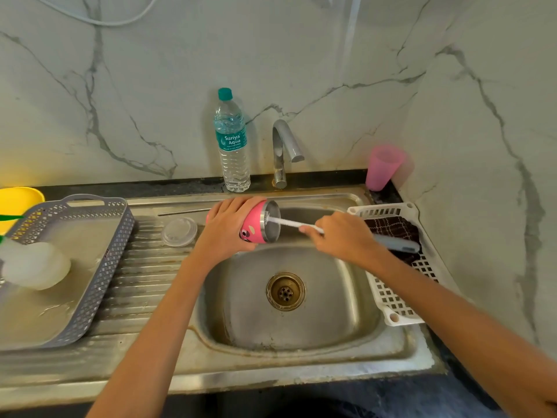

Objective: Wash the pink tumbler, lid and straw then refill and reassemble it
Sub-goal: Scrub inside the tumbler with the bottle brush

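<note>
My left hand (224,229) grips the pink tumbler (256,226) on its side above the steel sink (289,333), the steel mouth facing right. My right hand (340,236) holds a thin white bottle brush (289,223); its tip reaches into the tumbler's mouth. The clear lid (179,231) lies flat on the ribbed drainboard left of the tumbler. A thin metal straw (184,211) lies along the sink's back ledge behind the lid. A sealed water bottle (232,143) stands upright behind the sink.
The faucet (284,149) is off behind the basin. A pink plastic cup (382,167) stands upside down at the back right. A white basket (391,300) on the right holds a dark cloth and a grey handle. A grey basket (99,282) with a white container sits left.
</note>
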### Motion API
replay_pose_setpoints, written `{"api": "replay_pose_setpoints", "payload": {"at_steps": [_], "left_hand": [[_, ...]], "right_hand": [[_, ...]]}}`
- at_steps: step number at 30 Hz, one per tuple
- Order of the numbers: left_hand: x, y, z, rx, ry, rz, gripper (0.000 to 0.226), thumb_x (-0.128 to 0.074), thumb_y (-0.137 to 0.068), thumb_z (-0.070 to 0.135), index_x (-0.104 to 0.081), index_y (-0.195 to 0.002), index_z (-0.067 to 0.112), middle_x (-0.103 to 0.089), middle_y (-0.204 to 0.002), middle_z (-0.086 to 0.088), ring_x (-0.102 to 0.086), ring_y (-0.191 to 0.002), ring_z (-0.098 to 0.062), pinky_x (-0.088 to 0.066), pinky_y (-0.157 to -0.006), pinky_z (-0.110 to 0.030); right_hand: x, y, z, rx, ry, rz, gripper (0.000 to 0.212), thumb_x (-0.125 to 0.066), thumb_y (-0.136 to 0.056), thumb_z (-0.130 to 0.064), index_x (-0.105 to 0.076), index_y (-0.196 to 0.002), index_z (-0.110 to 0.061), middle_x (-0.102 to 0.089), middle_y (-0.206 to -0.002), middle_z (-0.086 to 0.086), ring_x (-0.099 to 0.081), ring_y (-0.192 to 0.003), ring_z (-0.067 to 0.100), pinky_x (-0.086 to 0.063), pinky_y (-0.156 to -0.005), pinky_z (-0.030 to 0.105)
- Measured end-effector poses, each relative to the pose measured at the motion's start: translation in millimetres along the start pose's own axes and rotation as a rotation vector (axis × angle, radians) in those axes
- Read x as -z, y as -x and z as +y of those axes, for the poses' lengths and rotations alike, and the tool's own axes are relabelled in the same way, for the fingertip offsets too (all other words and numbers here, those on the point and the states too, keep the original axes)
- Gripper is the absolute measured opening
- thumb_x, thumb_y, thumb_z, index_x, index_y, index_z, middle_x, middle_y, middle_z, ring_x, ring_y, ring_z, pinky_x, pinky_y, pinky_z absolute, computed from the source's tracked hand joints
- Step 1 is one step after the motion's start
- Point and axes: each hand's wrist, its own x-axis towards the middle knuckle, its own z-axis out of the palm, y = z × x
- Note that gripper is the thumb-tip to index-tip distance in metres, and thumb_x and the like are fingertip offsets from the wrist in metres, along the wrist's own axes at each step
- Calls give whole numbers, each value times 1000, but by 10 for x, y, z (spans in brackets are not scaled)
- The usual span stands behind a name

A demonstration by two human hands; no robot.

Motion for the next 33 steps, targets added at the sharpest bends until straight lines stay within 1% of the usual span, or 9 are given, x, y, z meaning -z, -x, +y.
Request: {"api": "replay_pose_setpoints", "payload": {"at_steps": [4,7,11,15,18,23,26,29,33], "left_hand": [[-42,25,-6,23,-13,-38,97,-86,-60,38,-38,-143,28,-49,-137,2,-45,-126,-21,-37,-108,-45],[-77,73,-26,86,21,-71,98,-85,-59,36,-37,-144,28,-48,-136,3,-45,-126,-21,-37,-108,-47],[-10,54,72,27,77,-51,96,-86,-61,35,-38,-144,26,-49,-137,1,-44,-126,-20,-35,-107,-42],[17,-47,152,3,-1,-10,98,-86,-59,37,-36,-143,30,-48,-137,3,-44,-126,-20,-36,-108,-44],[-53,-44,101,79,19,-50,99,-86,-60,37,-36,-144,27,-48,-138,1,-45,-127,-23,-39,-107,-48],[-73,1,129,25,35,-128,101,-85,-59,36,-32,-145,30,-47,-138,2,-44,-127,-21,-38,-108,-46],[-10,-15,194,-10,38,-64,100,-85,-59,35,-34,-144,30,-47,-138,2,-44,-127,-21,-35,-108,-42],[15,-34,213,-29,-30,-4,99,-87,-58,31,-39,-144,26,-50,-137,0,-45,-127,-23,-30,-108,-39],[-22,3,140,90,12,-46,98,-86,-58,32,-38,-143,26,-49,-136,-1,-46,-126,-24,-36,-109,-47]], "right_hand": [[-2,169,-183,98,9,-24,54,-27,-99,-57,-52,-69,-20,-47,-57,-4,-54,-56,16,-44,-54,28],[146,91,-109,120,83,62,56,-28,-98,-60,-52,-64,-21,-48,-55,-6,-48,-51,10,-38,-51,26],[66,0,18,4,3,29,55,-31,-97,-61,-50,-62,-24,-48,-55,-5,-48,-51,11,-30,-48,24],[-98,92,-112,6,-76,-54,53,-32,-98,-59,-57,-72,-19,-50,-58,-3,-54,-56,15,-37,-50,25],[39,164,-173,82,4,2,55,-29,-99,-57,-56,-70,-19,-50,-58,-3,-56,-58,16,-44,-55,28],[155,83,26,29,30,36,54,-31,-96,-61,-48,-61,-24,-46,-55,-6,-47,-53,10,-35,-52,25],[19,86,31,-51,-63,-3,52,-34,-96,-62,-51,-65,-23,-49,-58,-5,-53,-57,14,-38,-53,26],[-57,173,-104,-14,-90,-56,50,-33,-98,-59,-53,-71,-22,-50,-59,-3,-58,-60,18,-45,-55,28],[114,209,-154,53,-13,8,57,-29,-98,-59,-59,-71,-18,-51,-59,-3,-57,-59,17,-50,-59,32]]}}
